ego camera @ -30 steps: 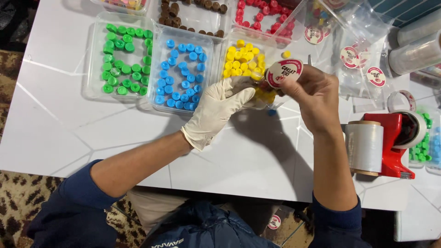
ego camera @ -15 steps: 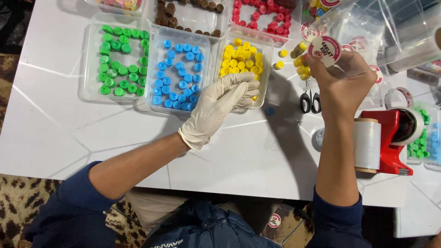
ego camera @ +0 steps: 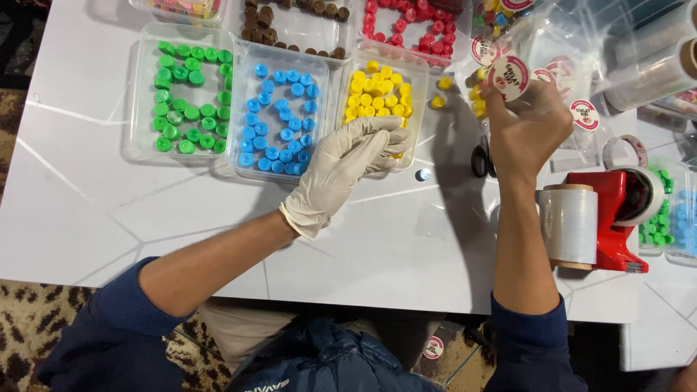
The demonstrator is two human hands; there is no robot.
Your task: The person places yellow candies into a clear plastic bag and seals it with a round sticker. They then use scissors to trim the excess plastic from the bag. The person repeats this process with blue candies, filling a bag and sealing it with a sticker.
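Yellow caps (ego camera: 377, 98) fill a clear tray (ego camera: 421, 80) at upper centre, sorted by colour beside blue and green ones. The gloved left hand (ego camera: 348, 163) curls over them, gripping some. The bare right hand (ego camera: 526, 127), upper right, pinches a round sticker (ego camera: 510, 76) above the worktop (ego camera: 102, 218).

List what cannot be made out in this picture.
- Head view: left hand covers part of the yellow caps tray; a held cap cannot be confirmed.
- Right hand hides most of the scissors.
- The brown pieces tray is cut off by the top edge.
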